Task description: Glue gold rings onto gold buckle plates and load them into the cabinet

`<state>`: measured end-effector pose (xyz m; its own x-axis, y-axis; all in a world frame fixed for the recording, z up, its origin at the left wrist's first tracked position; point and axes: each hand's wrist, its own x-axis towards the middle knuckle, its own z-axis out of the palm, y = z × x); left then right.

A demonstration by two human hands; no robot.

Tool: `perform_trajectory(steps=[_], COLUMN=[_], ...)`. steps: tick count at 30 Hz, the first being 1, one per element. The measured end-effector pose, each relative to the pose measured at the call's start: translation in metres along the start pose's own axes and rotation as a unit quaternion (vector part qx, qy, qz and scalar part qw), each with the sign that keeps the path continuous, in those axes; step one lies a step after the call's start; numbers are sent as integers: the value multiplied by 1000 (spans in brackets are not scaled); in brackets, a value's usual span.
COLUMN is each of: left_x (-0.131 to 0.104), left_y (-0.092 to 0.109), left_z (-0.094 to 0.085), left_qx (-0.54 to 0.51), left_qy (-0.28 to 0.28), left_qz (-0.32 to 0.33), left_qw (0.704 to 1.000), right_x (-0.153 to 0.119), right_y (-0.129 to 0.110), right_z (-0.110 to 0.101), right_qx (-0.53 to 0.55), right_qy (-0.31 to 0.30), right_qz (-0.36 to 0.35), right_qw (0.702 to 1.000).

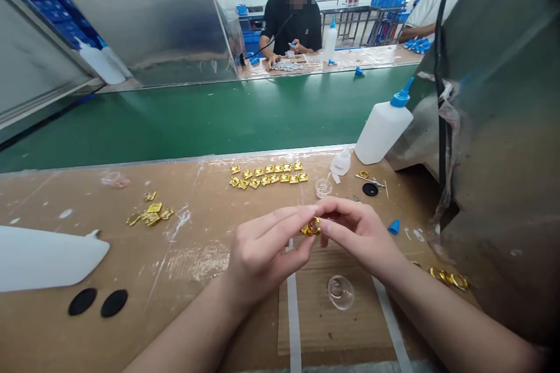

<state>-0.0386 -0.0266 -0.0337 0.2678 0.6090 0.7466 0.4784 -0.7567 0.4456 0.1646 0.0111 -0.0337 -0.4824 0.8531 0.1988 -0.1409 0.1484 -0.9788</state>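
My left hand point(271, 245) and my right hand point(356, 230) meet over the cardboard-covered bench. Between their fingertips is a small shiny gold ring-shaped piece point(311, 226), gripped from both sides; the fingers partly hide it. Beyond the hands, small square gold pieces point(274, 178) lie in two rows. More gold pieces point(153, 215) sit in a loose pile to the left. A clear round cup point(340, 292) rests on a taped cardboard pad point(315, 326) below the hands. Gold rings point(448, 277) lie beside my right forearm.
A white bottle with a blue nozzle point(382, 128) stands at the back right, near a small white bottle point(340, 162) and a small clear dish point(324, 188). Black discs point(114, 303) lie at left. Past the green belt point(219, 116), a person point(293, 23) handles small parts.
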Motion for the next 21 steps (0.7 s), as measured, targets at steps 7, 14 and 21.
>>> perform_trajectory(steps=[7,14,21], left_x=[3,6,8], left_y=[-4,4,5], left_z=[2,-1,-6], left_qx=[-47,-138,-146], left_qy=[-1,-17,-5], left_qz=[29,-68,-86], left_qw=[998,988,986], right_x=[3,-2,0], right_y=[7,6,-5], right_z=[-1,-2,-4], right_qx=[84,-85,-274], right_qy=[-40,28,15], right_qz=[22,-126,-274], right_qw=[995,988,922])
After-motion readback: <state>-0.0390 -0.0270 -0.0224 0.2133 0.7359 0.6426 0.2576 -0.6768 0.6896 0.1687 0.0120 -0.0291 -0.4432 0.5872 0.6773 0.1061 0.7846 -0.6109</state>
